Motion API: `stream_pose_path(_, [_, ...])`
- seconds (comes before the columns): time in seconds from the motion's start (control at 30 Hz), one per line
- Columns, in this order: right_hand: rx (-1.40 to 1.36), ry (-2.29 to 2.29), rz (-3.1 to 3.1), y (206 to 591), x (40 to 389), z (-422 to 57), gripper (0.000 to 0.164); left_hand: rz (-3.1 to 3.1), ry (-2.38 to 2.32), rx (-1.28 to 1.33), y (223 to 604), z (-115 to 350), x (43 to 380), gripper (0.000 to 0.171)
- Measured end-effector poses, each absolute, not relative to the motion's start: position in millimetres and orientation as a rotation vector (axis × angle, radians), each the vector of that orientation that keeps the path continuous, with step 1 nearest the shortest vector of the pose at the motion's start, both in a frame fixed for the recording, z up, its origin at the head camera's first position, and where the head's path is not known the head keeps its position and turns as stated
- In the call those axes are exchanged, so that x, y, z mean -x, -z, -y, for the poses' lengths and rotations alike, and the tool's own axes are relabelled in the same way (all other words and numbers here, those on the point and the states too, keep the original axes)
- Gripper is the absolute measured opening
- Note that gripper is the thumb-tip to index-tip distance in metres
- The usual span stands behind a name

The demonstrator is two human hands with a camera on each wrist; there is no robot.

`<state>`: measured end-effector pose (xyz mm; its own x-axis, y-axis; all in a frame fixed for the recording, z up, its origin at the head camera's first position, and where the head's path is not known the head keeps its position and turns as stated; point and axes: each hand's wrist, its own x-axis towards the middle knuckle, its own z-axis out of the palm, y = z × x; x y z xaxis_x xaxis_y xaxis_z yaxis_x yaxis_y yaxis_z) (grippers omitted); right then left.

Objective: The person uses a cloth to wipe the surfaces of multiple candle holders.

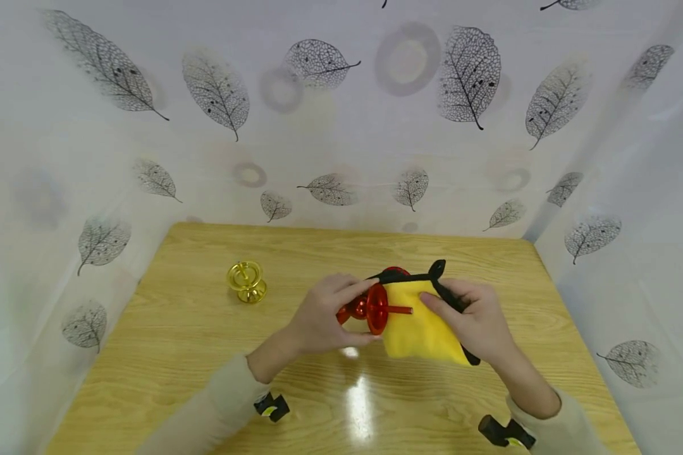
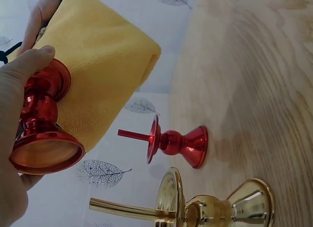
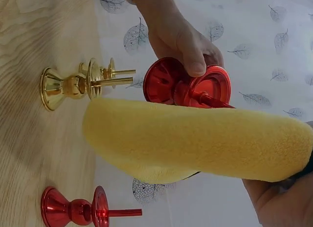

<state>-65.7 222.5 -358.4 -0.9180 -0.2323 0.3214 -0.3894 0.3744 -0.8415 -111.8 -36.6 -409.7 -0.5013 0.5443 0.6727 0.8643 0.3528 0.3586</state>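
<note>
My left hand point(image 1: 324, 316) grips a shiny red candlestick point(image 1: 377, 309) round its stem, tilted sideways so its spike points right. A yellow cloth point(image 1: 421, 328) with black edging and a small black loop is pinched by my right hand point(image 1: 480, 316), thumb on the yellow face. The cloth lies close against the candlestick's dish and spike; in the right wrist view the cloth point(image 3: 195, 139) hides part of the spike. A second red candlestick point(image 2: 171, 142) stands on the table, mostly hidden behind the cloth and left hand in the head view.
A gold candlestick point(image 1: 249, 282) stands at the table's left. The right wrist view shows a gold candlestick point(image 3: 73, 85) with another gold one partly behind it. The wooden table point(image 1: 205, 360) meets a leaf-patterned curtain point(image 1: 341, 139) at the back and sides.
</note>
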Motion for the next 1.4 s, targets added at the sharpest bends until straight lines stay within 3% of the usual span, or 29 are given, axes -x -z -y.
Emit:
stream_pose_path(0.1, [-0.687, -1.546, 2.526, 360.8, 63.0, -221.2, 0.011, 2.205, 0.935, 1.228, 410.0, 35.7, 111.5, 0.085])
stream_pose_path(0.33, [-1.024, -1.220, 2.550, 367.2, 57.6, -214.7, 0.040, 2.215, 0.927, 1.251, 409.2, 34.2, 112.7, 0.084])
stream_pose_path(0.57, [-1.269, -0.610, 2.431, 375.5, 62.3, -210.6, 0.029, 2.212, 0.897, 1.334, 408.7, 33.6, 114.1, 0.080])
stream_pose_path(0.67, [-1.313, -0.504, 2.406, 376.9, 64.4, -210.6, 0.038, 2.206, 0.877, 1.348, 410.6, 33.6, 114.1, 0.080])
stream_pose_path(0.83, [-1.276, -0.741, 2.476, 377.7, 63.5, -215.6, 0.024, 2.197, 0.829, 1.338, 411.5, 32.8, 113.4, 0.082])
stream_pose_path(0.93, [-1.192, -1.010, 2.530, 379.3, 61.9, -218.6, 0.036, 2.190, 0.804, 1.335, 411.6, 33.1, 113.4, 0.082])
stream_pose_path(1.03, [-1.112, -1.166, 2.562, 380.7, 59.9, -220.5, 0.035, 2.171, 0.782, 1.346, 413.1, 34.7, 114.0, 0.081])
stream_pose_path(1.4, [-1.152, -1.052, 2.568, 381.0, 58.2, -222.7, 0.038, 2.210, 0.705, 1.315, 415.5, 38.3, 112.2, 0.081])
